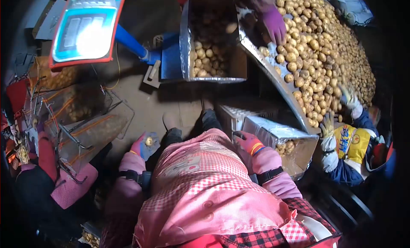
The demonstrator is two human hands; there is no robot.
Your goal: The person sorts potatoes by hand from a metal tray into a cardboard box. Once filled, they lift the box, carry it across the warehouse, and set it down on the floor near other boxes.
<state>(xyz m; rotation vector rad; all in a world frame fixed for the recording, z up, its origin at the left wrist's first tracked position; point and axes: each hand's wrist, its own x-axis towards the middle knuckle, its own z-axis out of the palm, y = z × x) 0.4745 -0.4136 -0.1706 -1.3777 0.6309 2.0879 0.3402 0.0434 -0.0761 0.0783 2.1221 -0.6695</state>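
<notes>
Holding one small potato (149, 141): the wearer's left hand (143, 147), gloved pink with greyish fingers, just left of the checked apron (200, 179). From my remote seat I read those fingers as curled narrow around it, the potato showing at the finger side of the glove. Right hand (247, 142), pink glove with a bright striped cuff, is at the left edge of a foil-lined carton (269, 127); I cannot tell from here whether its fingers are wide or narrow, or whether they touch the foil. Some potatoes show inside that carton, right of the hand. Dark bands on both forearms.

Ahead of the feet I log a second carton (218, 80), potatoes lying in it, a pale blurred shape over them. Blue metal plate (171, 55) just beside it on the left, joined to a blue post (130, 44); above, a red-edged keypad panel (87, 28), partly washed out by glare.

Upper right: a broad potato heap (324, 55) behind a slanting edge. A co-worker's purple glove (274, 25) reaches in at its near side; another worker's pale gloves (327, 125) are at the lower end, by a yellow garment (353, 141). Far left, I note wire frames (73, 139) in front of mesh sacks (96, 130), and a co-worker's red sleeve (47, 156).
</notes>
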